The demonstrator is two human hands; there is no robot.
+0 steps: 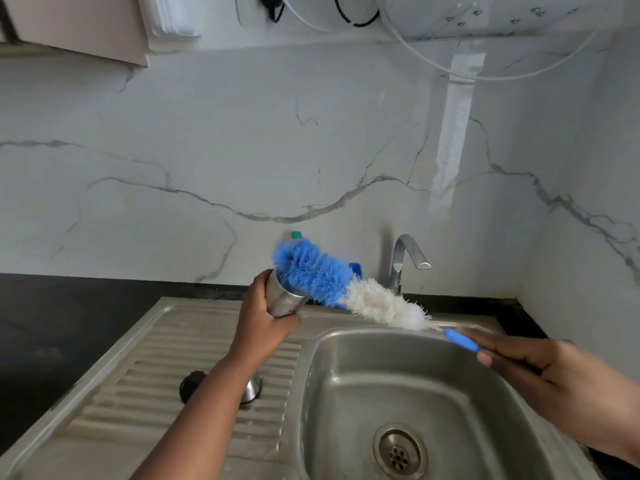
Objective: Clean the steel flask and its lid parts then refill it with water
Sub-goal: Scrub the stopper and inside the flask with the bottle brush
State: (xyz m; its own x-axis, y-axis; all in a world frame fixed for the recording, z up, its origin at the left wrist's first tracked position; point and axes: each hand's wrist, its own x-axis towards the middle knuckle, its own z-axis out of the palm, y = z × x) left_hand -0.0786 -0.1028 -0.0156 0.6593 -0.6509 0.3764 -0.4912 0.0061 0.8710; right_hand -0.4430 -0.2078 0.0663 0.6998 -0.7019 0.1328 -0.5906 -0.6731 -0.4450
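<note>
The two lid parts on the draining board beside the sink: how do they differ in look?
The round black plastic lid part is dark, matte and fully visible left of the forearm. The shiny steel cup-shaped lid part is reflective, and the forearm hides much of it. The black one lies nearer the black counter, the steel one nearer the sink basin. Both rest on the ribbed steel draining board, untouched by either hand.

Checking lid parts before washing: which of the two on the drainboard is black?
The left one, the black cap; the steel lid part, beside it behind the left forearm, is shiny.
</note>
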